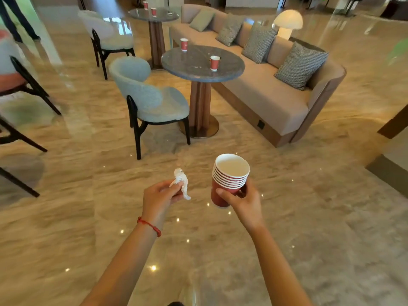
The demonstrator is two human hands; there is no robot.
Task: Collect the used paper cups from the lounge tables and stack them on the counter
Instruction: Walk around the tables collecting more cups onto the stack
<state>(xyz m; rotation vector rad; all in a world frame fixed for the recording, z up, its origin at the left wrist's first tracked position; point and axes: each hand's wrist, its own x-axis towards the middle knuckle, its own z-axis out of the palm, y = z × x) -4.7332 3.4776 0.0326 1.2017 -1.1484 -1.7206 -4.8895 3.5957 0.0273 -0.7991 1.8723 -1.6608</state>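
Probably hotel lounge: sofa (262, 100), café tables (202, 62)

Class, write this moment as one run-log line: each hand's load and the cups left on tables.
left hand: crumpled tissue | right hand: cup stack | near table: two cups | far table: two cups | phase: collecting

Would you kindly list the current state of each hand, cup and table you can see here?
Left hand: closed on a crumpled tissue.
Right hand: gripping a nested cup stack, tilted.
Near table: two red cups upright, one at its far edge, one by the sofa side, uncollected.
Far table: two cups upright, uncollected.
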